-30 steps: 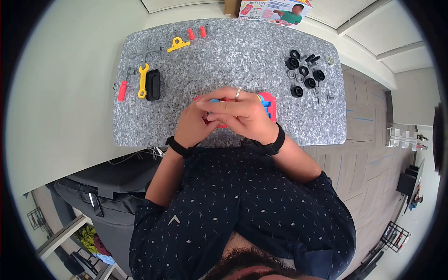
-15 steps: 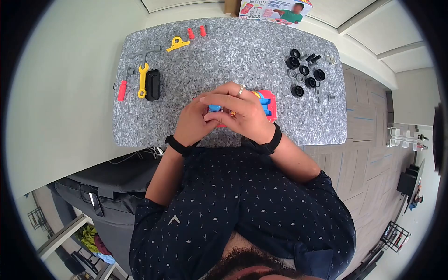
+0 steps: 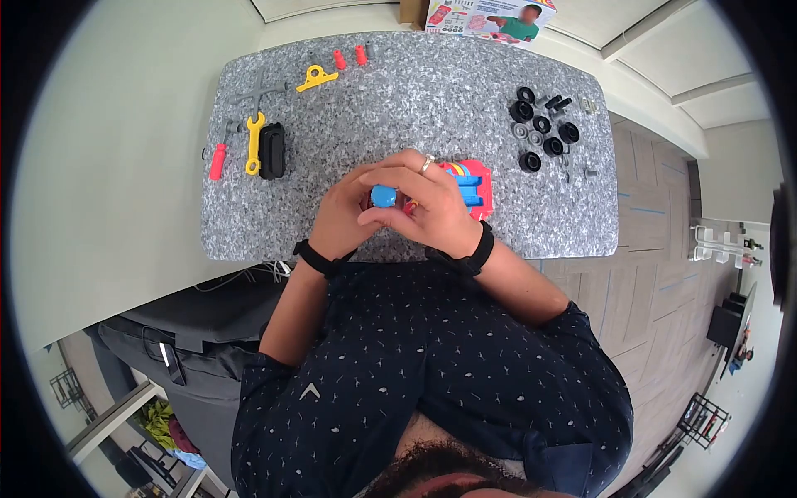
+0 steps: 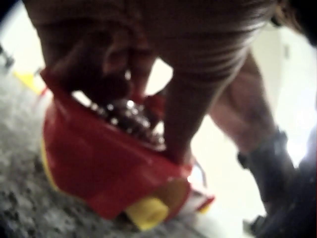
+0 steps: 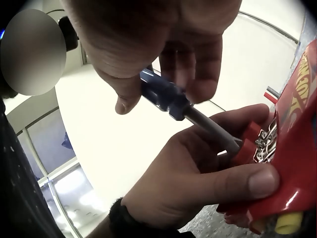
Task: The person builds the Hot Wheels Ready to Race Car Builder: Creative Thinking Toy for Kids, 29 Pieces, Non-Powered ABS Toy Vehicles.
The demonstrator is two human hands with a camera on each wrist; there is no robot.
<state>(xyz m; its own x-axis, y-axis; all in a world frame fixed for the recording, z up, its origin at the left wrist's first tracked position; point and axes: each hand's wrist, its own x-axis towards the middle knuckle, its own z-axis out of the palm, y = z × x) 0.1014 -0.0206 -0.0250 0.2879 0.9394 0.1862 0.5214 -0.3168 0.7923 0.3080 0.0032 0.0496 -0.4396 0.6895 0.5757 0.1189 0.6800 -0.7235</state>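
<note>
Near the front edge of the table, my left hand (image 3: 336, 220) grips one end of a red toy car (image 3: 485, 176), its thumb pressed on the red body (image 5: 297, 163) in the right wrist view. My right hand (image 3: 438, 203) holds the blue handle of a toy screwdriver (image 5: 161, 91) between thumb and fingers. The screwdriver's grey shaft (image 5: 210, 124) slants down to a red cylindrical piece (image 5: 246, 151) beside the car's chrome engine (image 5: 269, 144). From the head, the blue handle end (image 3: 383, 197) shows between the fingers, while the shaft is hidden. The left wrist view is blurred.
To the left lie a yellow wrench (image 3: 254, 148), a black tray-like part (image 3: 271, 151), a grey cross-shaped tool (image 3: 257, 98) and a red-handled tool (image 3: 217, 162). A yellow part (image 3: 316, 79) lies farther back. Several black wheels (image 3: 530, 162) are grouped at right; a printed box (image 3: 515, 25) stands behind.
My right thumb and fingers have parted more, so the blue handle end now shows plainly. The right hand has shifted slightly, uncovering more of the car; the left hand stays in place.
</note>
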